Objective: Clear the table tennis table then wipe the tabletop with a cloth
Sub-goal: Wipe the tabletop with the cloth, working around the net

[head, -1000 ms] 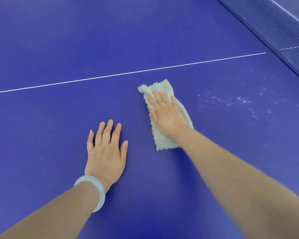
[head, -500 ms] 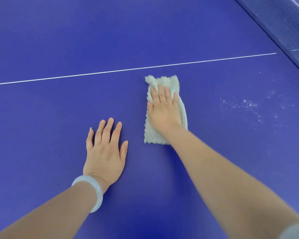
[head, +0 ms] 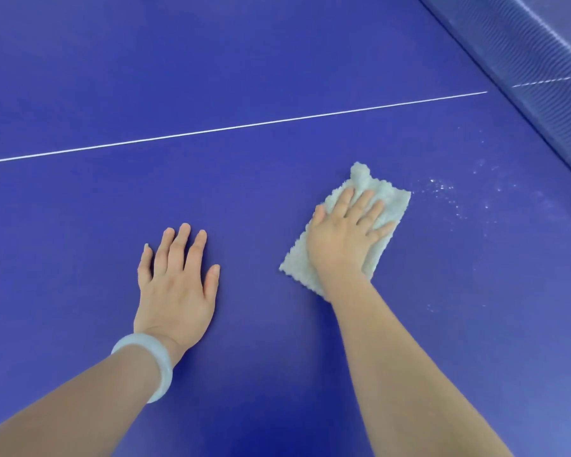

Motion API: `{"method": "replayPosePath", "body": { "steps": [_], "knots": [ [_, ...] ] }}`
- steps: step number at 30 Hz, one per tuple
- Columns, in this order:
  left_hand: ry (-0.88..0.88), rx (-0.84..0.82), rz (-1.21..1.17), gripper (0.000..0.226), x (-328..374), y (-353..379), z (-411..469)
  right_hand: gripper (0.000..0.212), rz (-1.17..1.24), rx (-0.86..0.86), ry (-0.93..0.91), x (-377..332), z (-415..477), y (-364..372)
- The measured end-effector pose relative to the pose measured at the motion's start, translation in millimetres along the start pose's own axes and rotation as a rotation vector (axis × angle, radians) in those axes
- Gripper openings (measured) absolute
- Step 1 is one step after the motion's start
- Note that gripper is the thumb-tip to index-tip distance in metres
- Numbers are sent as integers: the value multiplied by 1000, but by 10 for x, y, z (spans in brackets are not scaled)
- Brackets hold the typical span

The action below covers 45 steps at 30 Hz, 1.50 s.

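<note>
wiping now: right hand [head: 340, 245] fingers [head: 365, 201] flat on fluffy pale cloth [head: 391, 201], left hand [head: 175, 291] flat on blue worktop [head: 277, 77], white specks [head: 442, 188] toward the net-side edge probably next

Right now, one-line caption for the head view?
Right hand presses cloth onto blue tabletop near white specks; left hand rests flat.

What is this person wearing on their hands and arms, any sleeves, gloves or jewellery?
Both forearms are bare as far as the frame shows, with no sleeves and no gloves. The left hand has a smooth, pale whitish round bangle at the wrist. The right hand shows no ring, watch or bracelet.
</note>
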<state>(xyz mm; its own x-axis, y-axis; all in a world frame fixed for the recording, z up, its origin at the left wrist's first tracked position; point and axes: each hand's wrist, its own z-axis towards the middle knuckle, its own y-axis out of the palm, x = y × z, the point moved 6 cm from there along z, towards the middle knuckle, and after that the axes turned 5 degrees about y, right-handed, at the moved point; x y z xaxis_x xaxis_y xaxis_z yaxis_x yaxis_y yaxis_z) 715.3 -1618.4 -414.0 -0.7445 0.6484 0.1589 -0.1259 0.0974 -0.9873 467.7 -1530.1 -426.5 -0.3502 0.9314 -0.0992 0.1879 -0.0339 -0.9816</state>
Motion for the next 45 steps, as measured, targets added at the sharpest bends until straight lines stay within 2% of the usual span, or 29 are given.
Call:
{"method": "replayPosePath", "body": {
  "steps": [3,6,7,10,12,14,16,18,20,22,25,27,29,32,34,35,39,42,45],
  "knots": [
    [-5,-5,1,66,7,-6,4,68,-10,73,-259,-70,-753,148],
    [-9,11,-11,60,9,-14,19,68,-76,31,-397,-126,-437,116],
    [-10,15,-16,57,10,-10,26,68,-82,22,-368,-103,-193,56],
    [-4,17,-21,59,10,12,27,67,-25,-32,-116,116,350,-86],
    [-1,17,-24,56,2,27,24,69,-8,-16,-3,226,203,-53],
    [-5,18,-26,56,-11,29,18,69,-8,41,-12,208,-322,51],
    [-4,17,-29,56,-18,36,12,68,10,94,-147,136,-1018,170],
    [1,25,-35,56,-26,40,3,68,14,99,-405,115,-1604,283],
    [6,35,-41,56,-24,36,6,68,-28,56,-574,255,-1652,257],
    [13,39,-30,56,-18,33,16,67,-105,68,-522,503,-1261,143],
    [28,40,-14,55,-6,34,42,65,-74,22,-170,790,-633,-21],
    [27,31,-12,56,-11,42,34,65,-24,20,-38,698,-708,13],
    [25,28,-20,56,-12,39,19,67,-5,38,-98,453,-1175,150],
    [32,29,-33,56,-20,33,14,67,-32,45,-487,269,-2181,337],
    [41,27,-27,56,-28,39,20,67,-57,20,-627,494,-2398,349],
    [41,24,-31,57,-33,45,16,67,-71,25,-595,668,-2302,309],
    [66,29,-87,56,-63,34,12,64,-47,53,-226,1231,-1617,111],
    [56,24,-185,53,-60,3,-113,65,-29,66,-195,1205,-1503,134],
    [122,-3,-138,54,228,19,-630,65,-39,70,-194,1224,-1519,162]
  ]
}}
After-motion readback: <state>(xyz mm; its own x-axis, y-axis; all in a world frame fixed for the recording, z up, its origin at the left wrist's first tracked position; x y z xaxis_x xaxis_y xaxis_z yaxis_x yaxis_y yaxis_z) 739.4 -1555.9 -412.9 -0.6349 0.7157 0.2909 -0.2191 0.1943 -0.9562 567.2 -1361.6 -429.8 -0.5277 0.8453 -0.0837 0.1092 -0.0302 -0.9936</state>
